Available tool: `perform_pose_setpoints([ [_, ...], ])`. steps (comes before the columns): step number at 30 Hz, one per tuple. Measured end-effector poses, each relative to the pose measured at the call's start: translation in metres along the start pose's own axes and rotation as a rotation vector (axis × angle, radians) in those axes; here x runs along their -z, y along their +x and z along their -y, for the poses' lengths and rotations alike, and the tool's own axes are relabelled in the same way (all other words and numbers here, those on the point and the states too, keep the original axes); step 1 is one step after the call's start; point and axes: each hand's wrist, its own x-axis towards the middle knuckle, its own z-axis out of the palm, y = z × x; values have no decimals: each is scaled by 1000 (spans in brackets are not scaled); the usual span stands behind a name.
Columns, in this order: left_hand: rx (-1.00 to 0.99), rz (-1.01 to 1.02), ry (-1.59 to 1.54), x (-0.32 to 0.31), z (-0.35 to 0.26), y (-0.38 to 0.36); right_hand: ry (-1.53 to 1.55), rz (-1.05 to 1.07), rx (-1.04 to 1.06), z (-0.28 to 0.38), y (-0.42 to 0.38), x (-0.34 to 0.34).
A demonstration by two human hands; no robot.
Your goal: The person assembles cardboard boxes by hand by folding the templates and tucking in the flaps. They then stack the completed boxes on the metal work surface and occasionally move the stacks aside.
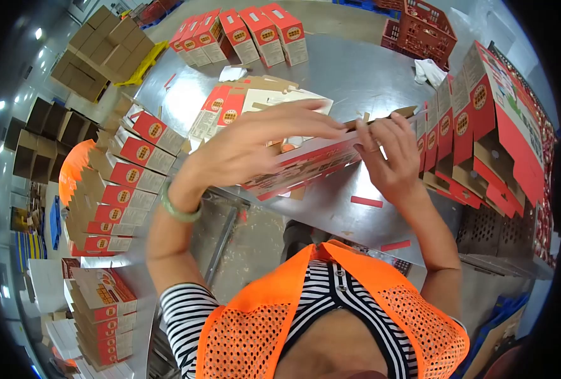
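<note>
A red and white cardboard carton [318,165] stands in front of me at the table's near edge, its top flaps partly raised. My left hand [261,142], a little blurred, reaches across the carton's left end with its fingers stretched out along the top. My right hand [391,155] is closed on the right end of the top edge, thumb and fingers bent at the flap. Behind the carton lie flattened red and white cartons [220,107]. What is inside the carton is mostly hidden by my left hand.
Closed cartons [255,35] stand along the metal table's [337,69] far edge. Open cartons are lined up at left [129,177] and right [460,123]. A white cloth [429,72] lies near red crates [427,31]. Brown boxes [100,54] are stacked beyond.
</note>
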Motion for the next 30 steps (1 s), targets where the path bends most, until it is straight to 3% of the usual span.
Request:
perform_pose_setpoints([
  [1,-2,-4,-2,-4,1,13,-2,4,3,-7,-2,1],
  [4,199,103,-451,-11,1,37,-2,31,-18,-23,-11,3],
  [12,364,-42,-237,-15,-9,25,16,94,-63,-6,-6,12],
  [13,318,84,-2,-10,-12,24,20,98,-68,-10,-1,16],
  [14,269,205,233,-4,-15,24,129,232,-31,-15,3,19],
  [15,276,198,229,2,-20,24,238,367,11,-19,9,20],
  [17,294,596,560,15,-30,26,328,320,23,-23,17,23],
  [18,351,733,476,23,-32,27,340,369,25,-28,15,28],
  [19,362,724,468,24,-36,20,348,416,31,-37,15,33],
  [22,360,449,532,33,-44,-9,283,619,-137,-50,6,64],
  [27,257,393,626,-5,-47,-14,357,883,-304,-53,8,74],
  [30,423,-120,624,-32,-46,-26,271,1146,-158,-65,25,66],
])
